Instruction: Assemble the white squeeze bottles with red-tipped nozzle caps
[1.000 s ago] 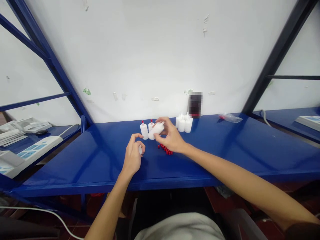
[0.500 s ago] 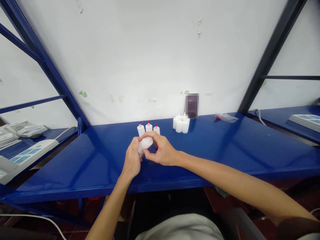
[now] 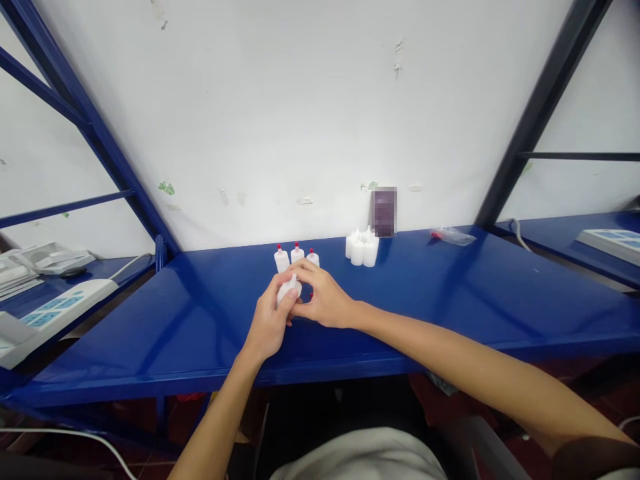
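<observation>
My left hand (image 3: 269,323) is wrapped around a small white squeeze bottle (image 3: 287,289), its thumb lying across the front. A bare pointed nozzle with no red cap shows on that bottle, tilted up and toward me. From the right, my right hand (image 3: 327,297) curves around the same bottle, fingers over the far side and thumb near its base. Just behind my hands stand white bottles with red caps (image 3: 282,257), three of them visible. A small red piece (image 3: 312,295) shows partly behind my right hand.
Several white bottles without red caps (image 3: 363,249) stand grouped on the blue table (image 3: 425,307). A pixelated dark box (image 3: 384,212) leans at the wall behind them. Farther right lies a clear plastic bag (image 3: 453,235) with red inside. Blue posts flank the table.
The held bottle has turned from base-up to nozzle-up. My left thumb has moved across its front, and my right fingers have shifted around it.
</observation>
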Motion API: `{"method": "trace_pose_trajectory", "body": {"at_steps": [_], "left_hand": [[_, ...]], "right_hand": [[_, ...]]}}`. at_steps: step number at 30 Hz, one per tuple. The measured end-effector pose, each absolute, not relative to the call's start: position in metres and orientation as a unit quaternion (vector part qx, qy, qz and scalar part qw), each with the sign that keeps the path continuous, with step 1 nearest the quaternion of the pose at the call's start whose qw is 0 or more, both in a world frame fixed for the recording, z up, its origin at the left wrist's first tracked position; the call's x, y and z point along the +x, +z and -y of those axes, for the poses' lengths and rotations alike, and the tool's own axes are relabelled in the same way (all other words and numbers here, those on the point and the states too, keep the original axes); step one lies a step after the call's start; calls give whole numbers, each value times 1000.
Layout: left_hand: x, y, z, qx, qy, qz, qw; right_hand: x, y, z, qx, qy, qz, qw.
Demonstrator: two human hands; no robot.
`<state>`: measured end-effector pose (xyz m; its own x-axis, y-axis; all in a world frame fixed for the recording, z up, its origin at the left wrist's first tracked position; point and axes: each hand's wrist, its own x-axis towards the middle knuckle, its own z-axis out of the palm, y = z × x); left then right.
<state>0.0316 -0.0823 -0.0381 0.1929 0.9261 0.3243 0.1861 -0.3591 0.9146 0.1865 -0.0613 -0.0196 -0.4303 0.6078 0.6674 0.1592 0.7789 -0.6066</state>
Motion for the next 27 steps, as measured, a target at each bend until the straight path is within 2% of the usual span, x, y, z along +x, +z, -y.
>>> {"method": "trace_pose_trajectory", "body": {"at_steps": [3,6,9,14,17,24,27], "left_hand": [[31,-37,81,676,467,-439,364],[25,-37,77,694,466,-468,285],[18,-38,74,696,456,-509,221],[17,-41,75,703,454,-505,208],[20,-43,77,706,461,-486,229],[24,-42,78,658,496,-464,325],[24,-41,77,657,495,-471,319]], "right_hand": [[193,-18,55,-249,137,848,447],[210,-12,43,-290,100,872,382],[231,-7,30,-352,89,862,354],[242,-9,22,-377,68,899,212],[235,-12,26,-379,51,909,164],[224,-14,27,-422,89,889,157],[222,-12,27,-413,110,873,234]]}}
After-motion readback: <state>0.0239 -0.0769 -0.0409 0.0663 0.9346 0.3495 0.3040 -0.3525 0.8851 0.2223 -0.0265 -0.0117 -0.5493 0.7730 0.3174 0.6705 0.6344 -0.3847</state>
